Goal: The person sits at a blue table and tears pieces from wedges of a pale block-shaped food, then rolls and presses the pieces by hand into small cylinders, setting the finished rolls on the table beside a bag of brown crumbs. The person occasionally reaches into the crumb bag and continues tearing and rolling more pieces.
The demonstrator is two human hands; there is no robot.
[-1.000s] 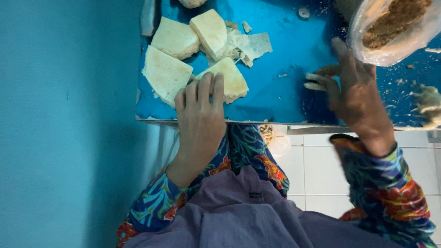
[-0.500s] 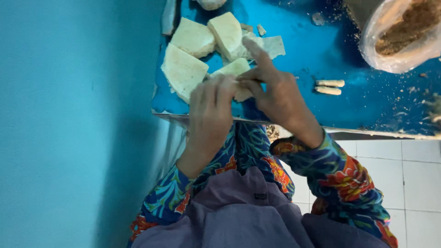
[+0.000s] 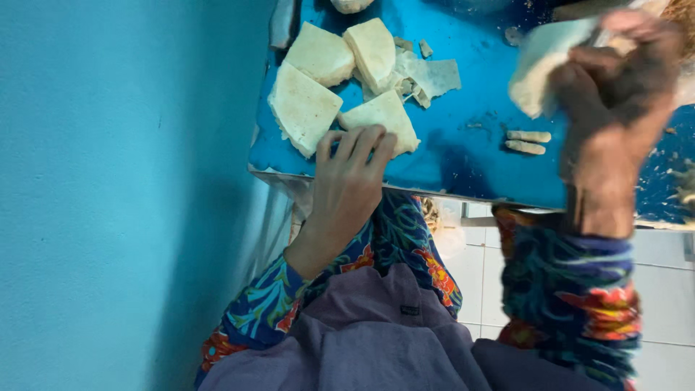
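Several pale triangular dough wrappers (image 3: 304, 105) lie stacked on a blue table top (image 3: 463, 166). My left hand (image 3: 351, 177) rests flat at the table's near edge, fingertips on the nearest wrapper (image 3: 387, 116). My right hand (image 3: 615, 94) is raised above the table at the right and grips one pale wrapper piece (image 3: 543, 61), blurred by motion. Two small rolled pieces (image 3: 527, 141) lie on the table below that hand.
A torn wrapper scrap (image 3: 434, 76) lies beside the stack. A blue wall (image 3: 123, 195) fills the left. White floor tiles (image 3: 666, 304) show under the table edge. Crumbs are scattered over the table's right part (image 3: 670, 166).
My right hand left the stack, where it met my left hand, and rose to the right holding a wrapper piece. My left hand stayed at the nearest wrapper.
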